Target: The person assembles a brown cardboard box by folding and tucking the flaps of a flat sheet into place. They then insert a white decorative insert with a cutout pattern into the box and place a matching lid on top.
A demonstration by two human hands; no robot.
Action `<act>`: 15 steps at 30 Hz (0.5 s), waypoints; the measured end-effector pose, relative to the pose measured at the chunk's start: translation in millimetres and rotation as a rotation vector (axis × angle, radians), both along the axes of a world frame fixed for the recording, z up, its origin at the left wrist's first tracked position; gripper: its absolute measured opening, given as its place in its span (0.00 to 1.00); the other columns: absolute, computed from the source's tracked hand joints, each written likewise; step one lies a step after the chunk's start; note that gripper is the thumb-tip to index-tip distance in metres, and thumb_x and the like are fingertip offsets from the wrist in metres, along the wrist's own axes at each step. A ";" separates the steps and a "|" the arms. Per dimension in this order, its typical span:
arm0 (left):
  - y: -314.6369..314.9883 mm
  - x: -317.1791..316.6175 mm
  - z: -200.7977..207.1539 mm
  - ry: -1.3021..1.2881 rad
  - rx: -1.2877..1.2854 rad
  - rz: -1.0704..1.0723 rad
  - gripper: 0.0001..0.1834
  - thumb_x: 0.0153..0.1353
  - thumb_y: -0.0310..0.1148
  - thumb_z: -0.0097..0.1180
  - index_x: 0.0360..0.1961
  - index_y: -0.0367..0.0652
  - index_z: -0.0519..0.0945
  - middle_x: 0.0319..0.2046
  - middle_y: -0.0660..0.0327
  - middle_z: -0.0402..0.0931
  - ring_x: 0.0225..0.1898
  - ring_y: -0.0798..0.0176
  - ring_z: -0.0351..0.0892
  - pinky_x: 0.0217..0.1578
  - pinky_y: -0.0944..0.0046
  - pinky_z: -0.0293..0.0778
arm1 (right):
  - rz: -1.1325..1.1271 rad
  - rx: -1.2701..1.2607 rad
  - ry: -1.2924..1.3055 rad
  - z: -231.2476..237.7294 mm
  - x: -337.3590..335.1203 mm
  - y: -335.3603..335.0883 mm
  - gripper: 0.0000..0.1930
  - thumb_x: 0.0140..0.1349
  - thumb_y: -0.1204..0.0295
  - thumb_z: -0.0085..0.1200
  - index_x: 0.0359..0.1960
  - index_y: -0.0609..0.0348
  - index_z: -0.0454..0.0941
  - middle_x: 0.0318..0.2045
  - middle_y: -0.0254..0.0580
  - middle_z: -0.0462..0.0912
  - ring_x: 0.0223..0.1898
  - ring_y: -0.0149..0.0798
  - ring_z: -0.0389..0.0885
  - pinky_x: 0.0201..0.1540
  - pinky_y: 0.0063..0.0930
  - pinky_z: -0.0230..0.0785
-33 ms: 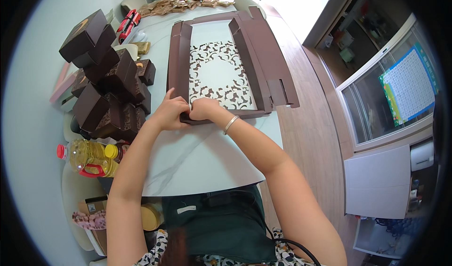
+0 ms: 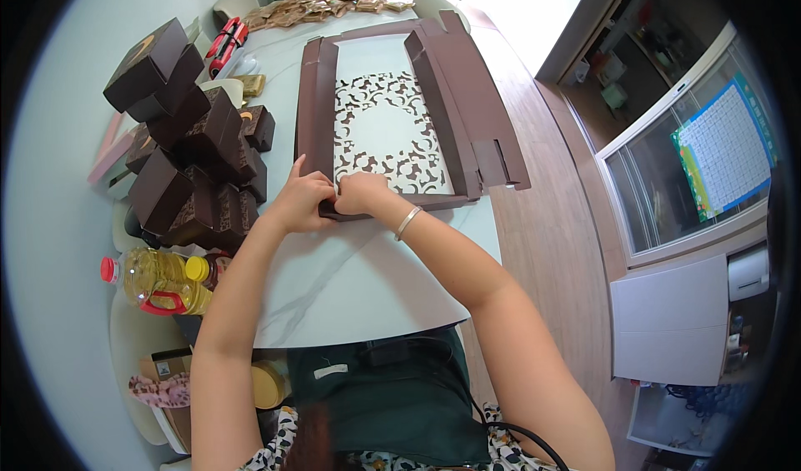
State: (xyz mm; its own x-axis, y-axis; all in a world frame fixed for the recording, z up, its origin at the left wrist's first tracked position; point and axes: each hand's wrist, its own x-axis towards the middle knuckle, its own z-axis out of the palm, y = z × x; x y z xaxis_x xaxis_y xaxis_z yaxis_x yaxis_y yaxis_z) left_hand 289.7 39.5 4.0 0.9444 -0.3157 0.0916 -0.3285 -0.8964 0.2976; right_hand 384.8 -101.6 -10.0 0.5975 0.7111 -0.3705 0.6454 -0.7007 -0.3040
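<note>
A large dark brown cardboard box (image 2: 315, 108) lies partly folded on the table, its side walls raised and a wide panel spread out to the right. A white area with a brown scroll pattern (image 2: 388, 95) shows inside its frame. Both hands meet at the near left corner. My left hand (image 2: 300, 199) grips the corner from outside, its index finger lying up along the left wall. Beside it, my right hand (image 2: 363, 194) has curled fingers pressed on the inner side of the same corner. The fingertips and the fold between them are partly hidden.
Small dark brown boxes (image 2: 213, 129) are stacked at the left. Nearer stands an oil bottle (image 2: 150, 275) with a red cap. Many flat packets (image 2: 334, 5) cover the far end of the marble-patterned table (image 2: 359, 279). A red tool-like object (image 2: 227, 45) lies far left.
</note>
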 end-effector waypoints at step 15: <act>-36.4 -5.5 -4.7 -0.061 0.262 0.041 0.06 0.43 0.34 0.63 0.24 0.46 0.82 0.23 0.65 0.78 0.35 0.62 0.79 0.69 0.33 0.36 | 0.366 0.607 -0.770 -28.2 -26.6 -92.6 0.08 0.55 0.68 0.55 0.33 0.57 0.73 0.31 0.38 0.78 0.38 0.38 0.81 0.39 0.31 0.73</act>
State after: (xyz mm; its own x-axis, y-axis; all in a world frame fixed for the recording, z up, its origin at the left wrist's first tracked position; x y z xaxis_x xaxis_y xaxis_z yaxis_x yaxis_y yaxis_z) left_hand 284.2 3.1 -0.7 0.9521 -0.2977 0.0695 -0.3005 -0.9532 0.0346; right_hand 358.2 -194.2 -38.2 0.2307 0.8353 0.4991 0.9559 -0.2903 0.0440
